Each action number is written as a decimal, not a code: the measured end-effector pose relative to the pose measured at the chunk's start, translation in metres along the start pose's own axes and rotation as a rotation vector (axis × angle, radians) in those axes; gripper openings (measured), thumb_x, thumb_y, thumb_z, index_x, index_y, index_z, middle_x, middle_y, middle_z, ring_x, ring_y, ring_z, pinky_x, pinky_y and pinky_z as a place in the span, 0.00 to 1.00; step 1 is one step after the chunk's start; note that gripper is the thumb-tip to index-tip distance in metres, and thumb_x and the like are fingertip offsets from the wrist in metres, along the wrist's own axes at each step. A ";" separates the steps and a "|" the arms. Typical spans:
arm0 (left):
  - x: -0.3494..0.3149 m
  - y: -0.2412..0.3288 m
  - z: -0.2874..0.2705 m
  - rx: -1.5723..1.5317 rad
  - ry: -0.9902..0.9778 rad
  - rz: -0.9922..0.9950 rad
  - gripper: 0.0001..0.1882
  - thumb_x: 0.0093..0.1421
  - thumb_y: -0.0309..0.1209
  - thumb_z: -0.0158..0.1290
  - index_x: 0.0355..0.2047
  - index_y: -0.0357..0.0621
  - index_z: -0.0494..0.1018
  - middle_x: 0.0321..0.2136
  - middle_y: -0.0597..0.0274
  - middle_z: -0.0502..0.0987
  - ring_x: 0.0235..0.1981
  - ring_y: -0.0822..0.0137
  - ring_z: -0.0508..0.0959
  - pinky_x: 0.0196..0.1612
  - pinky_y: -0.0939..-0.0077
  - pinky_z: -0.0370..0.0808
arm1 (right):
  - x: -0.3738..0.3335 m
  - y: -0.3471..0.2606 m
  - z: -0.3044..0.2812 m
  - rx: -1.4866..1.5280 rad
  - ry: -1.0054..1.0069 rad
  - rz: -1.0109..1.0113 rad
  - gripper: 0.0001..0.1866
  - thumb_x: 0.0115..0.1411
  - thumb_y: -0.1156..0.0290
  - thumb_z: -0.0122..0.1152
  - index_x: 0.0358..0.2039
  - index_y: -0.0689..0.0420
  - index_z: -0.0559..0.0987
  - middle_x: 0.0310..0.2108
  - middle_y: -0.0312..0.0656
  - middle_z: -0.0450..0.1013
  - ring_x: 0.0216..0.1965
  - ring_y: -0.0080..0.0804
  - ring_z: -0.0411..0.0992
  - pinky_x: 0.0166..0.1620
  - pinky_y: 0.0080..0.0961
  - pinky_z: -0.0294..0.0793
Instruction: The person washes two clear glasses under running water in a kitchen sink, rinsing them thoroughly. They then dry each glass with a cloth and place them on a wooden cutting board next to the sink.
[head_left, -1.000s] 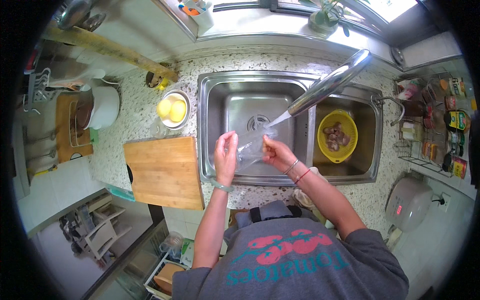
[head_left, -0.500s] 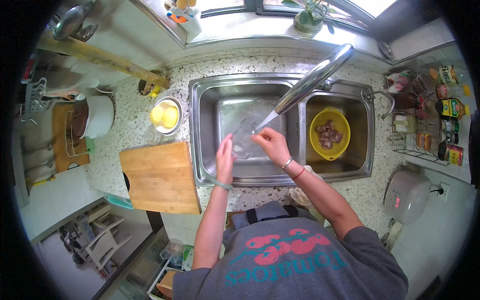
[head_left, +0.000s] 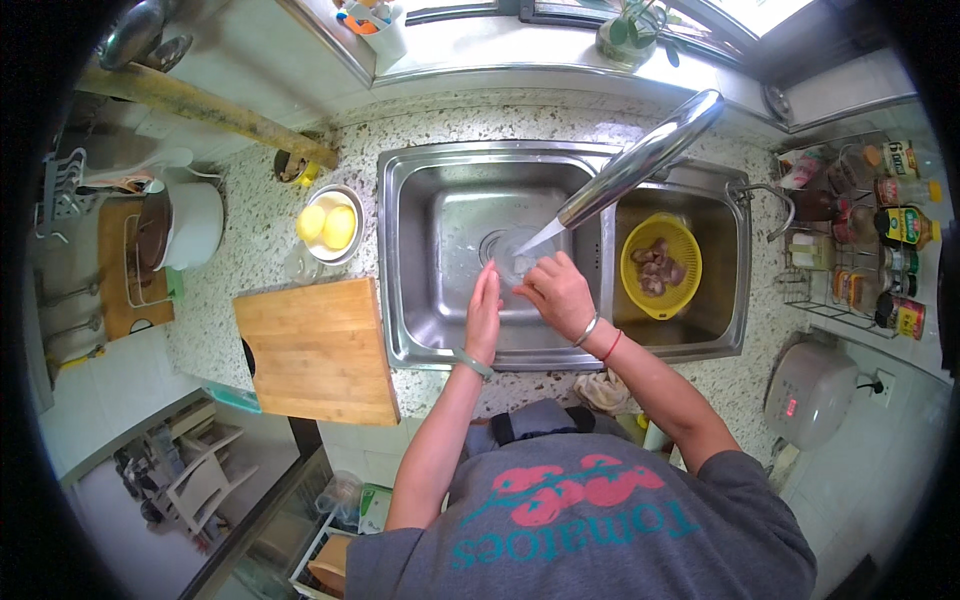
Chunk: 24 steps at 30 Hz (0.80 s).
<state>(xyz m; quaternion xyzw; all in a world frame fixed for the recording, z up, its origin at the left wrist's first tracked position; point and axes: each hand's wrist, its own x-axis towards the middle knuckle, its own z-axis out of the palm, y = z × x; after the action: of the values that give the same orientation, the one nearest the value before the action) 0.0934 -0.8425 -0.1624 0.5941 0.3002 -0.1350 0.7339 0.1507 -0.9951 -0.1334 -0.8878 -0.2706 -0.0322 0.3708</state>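
A stream of water falls from the tap [head_left: 650, 155] between my hands, over the left basin of the steel sink [head_left: 418, 285]. My left hand [head_left: 484, 312] holds its fingers together and pointing forward, along the near left side of a clear, rounded container [head_left: 512, 262]. My right hand [head_left: 560, 295] has its fingers curled in at the other side of that container, under the tap. The container is see-through and blurred by water, so its exact shape is hard to make out. In the right basin a yellow colander [head_left: 680, 295] holds several dark reddish pieces of meat.
A wooden cutting board [head_left: 315, 350] lies left of the sink. Behind it stands a white bowl [head_left: 345, 192] with yellow halves. A wire rack of jars [head_left: 860, 235] and a white appliance [head_left: 815, 385] are at right. A cloth [head_left: 603, 391] lies at the sink's front edge.
My left hand has moved right, closer to my right hand. The right hand has shifted slightly right, and the clear container now lies more directly under the water.
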 end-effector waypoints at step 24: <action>-0.001 -0.019 -0.031 -0.405 -0.051 -0.203 0.31 0.68 0.48 0.42 0.66 0.51 0.52 0.64 0.51 0.54 0.62 0.57 0.60 0.55 0.59 0.68 | -0.002 -0.012 0.006 0.018 -0.073 -0.112 0.12 0.47 0.70 0.68 0.21 0.56 0.71 0.23 0.41 0.64 0.27 0.41 0.61 0.30 0.34 0.65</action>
<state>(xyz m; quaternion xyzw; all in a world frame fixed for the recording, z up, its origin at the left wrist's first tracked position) 0.0738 -0.8175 -0.1805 0.3978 0.3607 -0.1604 0.8282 0.1422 -0.9847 -0.1304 -0.8685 -0.3333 -0.0181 0.3664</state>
